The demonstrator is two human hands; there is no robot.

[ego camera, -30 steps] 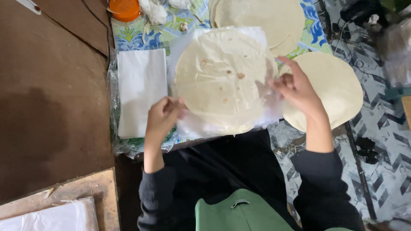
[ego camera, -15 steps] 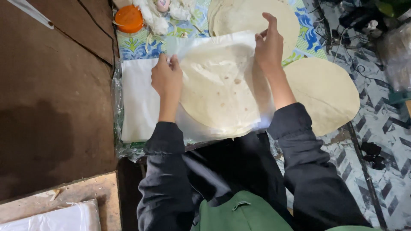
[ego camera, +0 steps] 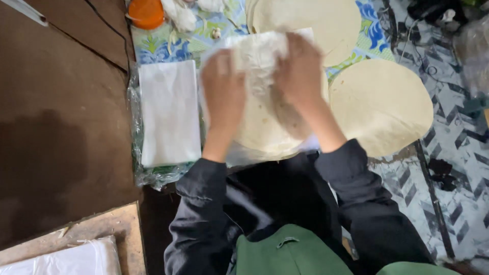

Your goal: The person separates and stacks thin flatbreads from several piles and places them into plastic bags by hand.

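Observation:
A round pale flatbread [ego camera: 265, 127] lies on a clear plastic sheet [ego camera: 239, 155] in front of me. My left hand [ego camera: 223, 89] and my right hand [ego camera: 298, 71] are side by side over its far half. Both grip the far edge of the plastic sheet [ego camera: 257, 48], folded back toward me over the flatbread. My hands are motion-blurred. They hide the middle of the flatbread.
A stack of white sheets [ego camera: 170, 112] lies to the left in clear wrap. Two more round flatbreads [ego camera: 382, 104] [ego camera: 316, 18] lie right and far right. An orange lid [ego camera: 146, 12] is at the back. Brown floor [ego camera: 56, 117] spreads left; a wooden board [ego camera: 102, 229] is near left.
My hands came together from the flatbread's sides to its far edge. They have pulled the far edge of the plastic back over the flatbread.

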